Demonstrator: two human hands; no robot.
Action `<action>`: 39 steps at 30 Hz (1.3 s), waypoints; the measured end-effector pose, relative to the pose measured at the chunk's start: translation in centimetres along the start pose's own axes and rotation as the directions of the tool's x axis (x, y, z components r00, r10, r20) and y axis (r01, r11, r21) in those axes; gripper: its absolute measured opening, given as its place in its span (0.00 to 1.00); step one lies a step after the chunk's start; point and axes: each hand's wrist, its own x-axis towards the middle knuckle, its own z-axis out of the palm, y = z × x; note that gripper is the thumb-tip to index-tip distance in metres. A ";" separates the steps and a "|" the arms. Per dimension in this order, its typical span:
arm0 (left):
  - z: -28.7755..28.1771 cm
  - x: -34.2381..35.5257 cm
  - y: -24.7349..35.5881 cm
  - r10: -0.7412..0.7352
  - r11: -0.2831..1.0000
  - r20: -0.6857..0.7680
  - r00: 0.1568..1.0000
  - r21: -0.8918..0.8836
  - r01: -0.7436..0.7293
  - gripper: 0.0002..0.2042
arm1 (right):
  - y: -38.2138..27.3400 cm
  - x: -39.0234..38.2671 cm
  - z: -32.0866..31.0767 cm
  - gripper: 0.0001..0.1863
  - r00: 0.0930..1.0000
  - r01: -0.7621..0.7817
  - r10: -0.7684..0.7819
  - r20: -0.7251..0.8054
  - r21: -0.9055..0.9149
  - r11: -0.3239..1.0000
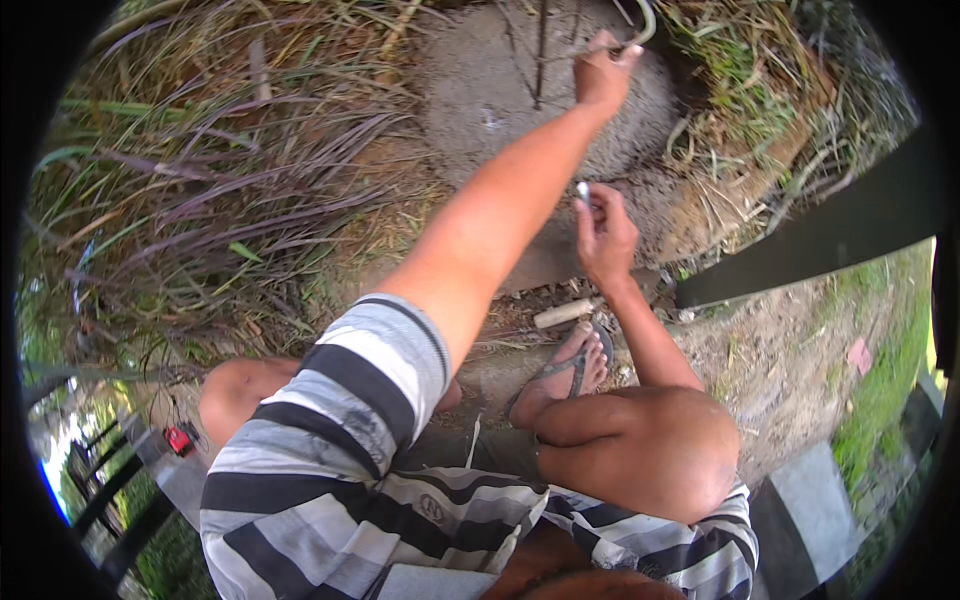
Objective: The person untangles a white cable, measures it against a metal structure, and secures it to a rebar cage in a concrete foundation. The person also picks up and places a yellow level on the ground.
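Note:
My left hand (603, 78) reaches far forward over a patch of grey, rough concrete or packed earth (480, 110). Its fingers are closed at the end of a pale green bent tube (648, 22). Just left of it, a thin dark metal rod (541, 60) stands up from the grey patch. Closer to me, my right hand (606, 238) pinches a small, thin, white-tipped thing (584, 190), whose kind is too small to tell. Below that hand a pale wooden handle (563, 314) lies on the ground beside my sandalled foot (575, 370); whatever it belongs to is hidden.
Long grass and purple-tinged leaves (250, 180) crowd the left side. A wide dark beam (820, 230) juts in from the right. A grey block (815, 510) is at lower right. A red object (180, 438) lies on paving at lower left.

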 end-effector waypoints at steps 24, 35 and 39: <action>0.2 -0.2 0.8 -0.032 0.987 0.156 0.987 -0.153 0.056 0.13 | 10.0 4.0 -6.9 0.10 0.855 -0.126 0.054 -0.515 -0.105 0.987; -0.3 -0.5 2.4 -0.074 0.976 0.219 0.973 -0.183 0.116 0.12 | 9.6 3.8 -7.5 0.10 0.858 -0.219 0.101 -0.504 -0.181 0.959; -0.4 -0.4 2.4 -0.059 0.983 0.189 0.980 -0.159 0.090 0.11 | 9.0 4.0 -7.6 0.11 0.866 -0.224 0.118 -0.487 -0.167 0.960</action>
